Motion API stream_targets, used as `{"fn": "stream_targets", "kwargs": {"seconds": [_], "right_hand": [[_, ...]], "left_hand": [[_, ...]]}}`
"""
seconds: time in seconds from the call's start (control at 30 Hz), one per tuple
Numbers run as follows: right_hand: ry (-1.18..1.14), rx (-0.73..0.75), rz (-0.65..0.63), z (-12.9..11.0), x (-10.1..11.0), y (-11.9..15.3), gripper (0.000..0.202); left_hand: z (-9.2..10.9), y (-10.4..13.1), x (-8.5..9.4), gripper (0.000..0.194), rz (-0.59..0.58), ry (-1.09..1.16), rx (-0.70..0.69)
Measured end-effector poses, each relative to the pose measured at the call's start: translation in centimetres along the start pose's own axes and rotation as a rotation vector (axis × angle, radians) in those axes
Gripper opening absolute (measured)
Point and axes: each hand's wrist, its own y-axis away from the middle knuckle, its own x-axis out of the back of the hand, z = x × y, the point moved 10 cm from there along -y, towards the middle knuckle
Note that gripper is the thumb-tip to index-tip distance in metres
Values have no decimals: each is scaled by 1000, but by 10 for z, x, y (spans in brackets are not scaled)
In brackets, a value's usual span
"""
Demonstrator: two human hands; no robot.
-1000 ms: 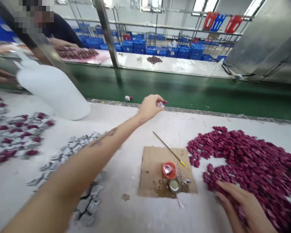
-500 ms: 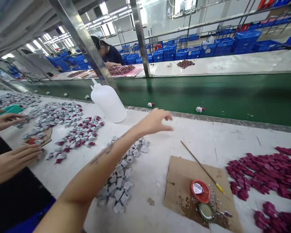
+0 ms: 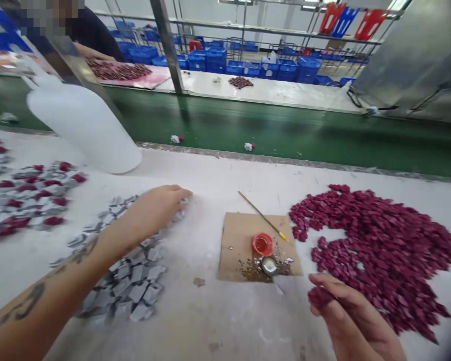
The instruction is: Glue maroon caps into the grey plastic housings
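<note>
My left hand [image 3: 161,208] reaches over a heap of small grey-white blocky pieces [image 3: 139,286]. Its fingers are partly stretched and slightly apart, touching or just above a few grey pieces at the heap's far right end. At the lower right, my right hand [image 3: 355,316] pinches a maroon piece [image 3: 319,297] between thumb and fingers. Beside it spreads a large pile of maroon pieces [image 3: 383,240]. Between my hands lies a cardboard square [image 3: 236,230] bearing a red cup [image 3: 263,244] of liquid, a round metal cap [image 3: 269,265] and a thin yellow-tipped stick [image 3: 263,215].
A white plastic bottle [image 3: 86,125] stands at the back left. Left of the grey heap lie joined grey-and-maroon pieces [image 3: 41,195]. A green conveyor belt [image 3: 304,140] runs behind the table, carrying several pieces. Beyond it, a person [image 3: 97,37] works at another table.
My left hand has come back from near the belt's edge down to the grey pieces. The view has swung right, bringing my right hand with a maroon piece into sight.
</note>
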Motion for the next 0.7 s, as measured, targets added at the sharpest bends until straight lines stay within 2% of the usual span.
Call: {"fn": "stream_targets", "kwargs": {"seconds": [0.1, 0.17, 0.27, 0.37, 0.47, 0.53, 0.6, 0.7], "right_hand": [[-141, -36, 13, -15, -12, -10, 14], [-120, -33, 58, -23, -15, -12, 14], [116, 49, 102, -37, -16, -12, 12], [443, 302, 33, -61, -30, -16, 14], [623, 534, -91, -74, -54, -18, 17], [669, 581, -174, -72, -67, -21, 15], [709, 572, -242, -65, -77, -23, 13], [750, 558, -289, -59, -83, -24, 12]], "left_hand": [[-8, -3, 2, 28, 16, 9, 16], [-8, 3, 13, 28, 69, 34, 46], [4, 33, 34, 28, 208, 215, 41], [33, 77, 39, 27, 293, 566, -81], [65, 112, 14, 24, 243, 870, -152], [83, 125, -14, 21, 175, 1056, -125], [96, 131, -43, 20, 112, 1251, -48], [111, 138, -91, 21, -77, 1461, 189]]}}
